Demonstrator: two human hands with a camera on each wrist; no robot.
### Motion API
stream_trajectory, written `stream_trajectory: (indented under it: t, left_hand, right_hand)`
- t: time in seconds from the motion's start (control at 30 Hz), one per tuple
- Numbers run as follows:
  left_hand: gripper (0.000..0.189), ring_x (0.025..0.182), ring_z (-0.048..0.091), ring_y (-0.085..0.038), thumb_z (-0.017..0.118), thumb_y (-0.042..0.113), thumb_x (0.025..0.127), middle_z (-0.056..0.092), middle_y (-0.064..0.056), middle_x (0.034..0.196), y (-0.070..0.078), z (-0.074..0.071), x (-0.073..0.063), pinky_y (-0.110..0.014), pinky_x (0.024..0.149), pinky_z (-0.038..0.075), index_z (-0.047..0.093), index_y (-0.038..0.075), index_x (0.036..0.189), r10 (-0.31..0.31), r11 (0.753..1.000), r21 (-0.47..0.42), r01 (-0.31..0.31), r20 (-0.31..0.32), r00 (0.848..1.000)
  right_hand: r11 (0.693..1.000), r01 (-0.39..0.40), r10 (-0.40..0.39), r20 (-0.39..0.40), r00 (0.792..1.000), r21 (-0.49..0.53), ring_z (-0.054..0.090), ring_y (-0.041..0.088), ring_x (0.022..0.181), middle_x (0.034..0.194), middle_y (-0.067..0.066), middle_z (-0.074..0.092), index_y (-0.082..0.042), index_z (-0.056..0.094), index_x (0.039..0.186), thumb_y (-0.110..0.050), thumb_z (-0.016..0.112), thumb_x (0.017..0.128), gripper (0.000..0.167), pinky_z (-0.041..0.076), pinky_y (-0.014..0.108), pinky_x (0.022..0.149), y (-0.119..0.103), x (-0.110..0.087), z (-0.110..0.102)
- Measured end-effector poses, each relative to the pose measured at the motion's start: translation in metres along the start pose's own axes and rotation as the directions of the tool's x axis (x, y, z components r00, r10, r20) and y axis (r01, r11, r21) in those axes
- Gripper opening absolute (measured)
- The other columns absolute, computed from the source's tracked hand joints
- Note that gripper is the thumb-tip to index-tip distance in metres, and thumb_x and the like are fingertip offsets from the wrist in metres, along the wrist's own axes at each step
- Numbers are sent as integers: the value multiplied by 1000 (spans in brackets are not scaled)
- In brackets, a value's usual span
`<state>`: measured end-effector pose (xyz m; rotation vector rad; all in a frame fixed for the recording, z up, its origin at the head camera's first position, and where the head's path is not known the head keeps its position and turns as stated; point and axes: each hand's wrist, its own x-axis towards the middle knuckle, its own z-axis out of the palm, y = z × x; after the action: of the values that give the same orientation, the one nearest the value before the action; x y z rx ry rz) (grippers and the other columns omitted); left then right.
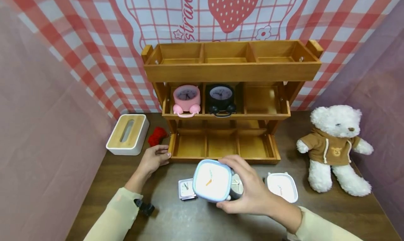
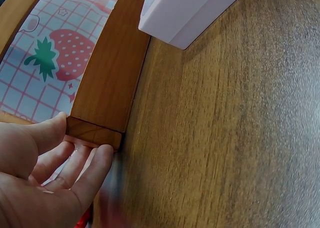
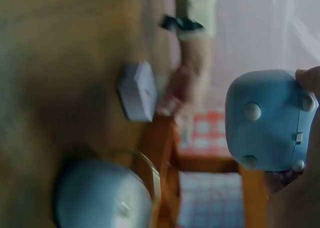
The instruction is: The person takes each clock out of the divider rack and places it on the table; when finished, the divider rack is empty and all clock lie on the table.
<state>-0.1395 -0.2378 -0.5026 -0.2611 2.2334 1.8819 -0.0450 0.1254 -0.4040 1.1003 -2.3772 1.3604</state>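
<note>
Clamps blue clock (image 1: 212, 181) in fingers of right hand (image 1: 252, 192), above table (image 1: 173, 221), before front edge of wooden rack (image 1: 233, 73). Shows white dial (image 1: 205, 174) only in head view, tab (image 3: 299, 137) only in right wrist view. Pinches rack's front left corner in fingers of left hand (image 1: 154, 159).

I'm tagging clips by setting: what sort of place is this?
Probably a staged indoor display corner: a strawberry-print cloth hangs behind a tiered wooden rack, and a teddy bear is to the rack's right.
</note>
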Motion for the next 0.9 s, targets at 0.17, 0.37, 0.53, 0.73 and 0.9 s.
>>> stream_trajectory:
  t: [0.17, 0.37, 0.53, 0.73, 0.9]
  left_hand:
    - [45, 97, 69, -24, 69, 2, 97, 60, -29, 128, -1, -1, -1, -36, 84, 64, 55, -9, 138, 6, 1000, 8, -6, 0, 1000]
    - [45, 94, 68, -17, 68, 0, 97, 61, -27, 124, 0, -1, -1, -33, 84, 64, 54, -10, 138, 5, 1000, -1, -5, -5, 1000]
    - [45, 95, 68, -18, 68, 0, 96, 62, -27, 123, 2, 1, -3, -36, 85, 64, 55, -11, 137, 11, 1000, -7, -11, -6, 1000]
    - [45, 95, 68, -19, 68, 1, 97, 61, -28, 125, 2, 1, -5, -37, 86, 64, 54, -10, 138, 1, 1000, 0, -1, -6, 1000]
    - [46, 96, 68, -20, 68, 2, 97, 60, -29, 128, 2, 0, -3, -37, 86, 64, 54, -9, 139, 6, 1000, 3, -6, -5, 1000]
  right_hand:
    - [999, -7, 0, 143, 990, 51, 55, 18, 126, 142, 3, 52, -15, 48, 148, -38, 97, 64, 100, 53, 37, 107, 4, -9, 27]
    - [997, 54, -67, 236, 970, 60, 56, 18, 125, 141, 3, 50, -14, 45, 149, -38, 96, 67, 99, 53, 37, 108, 12, -17, 54]
    - [993, 91, -106, 270, 957, 70, 57, 15, 123, 140, 2, 51, -13, 47, 147, -41, 96, 67, 98, 52, 32, 108, 17, -25, 72]
    - [990, 114, -132, 278, 951, 77, 58, 13, 121, 138, 2, 53, -11, 49, 145, -40, 97, 64, 99, 52, 29, 107, 23, -29, 86]
    - [990, 130, -141, 293, 946, 56, 56, 14, 123, 140, 3, 53, -10, 51, 143, -44, 97, 62, 99, 51, 30, 106, 29, -33, 93]
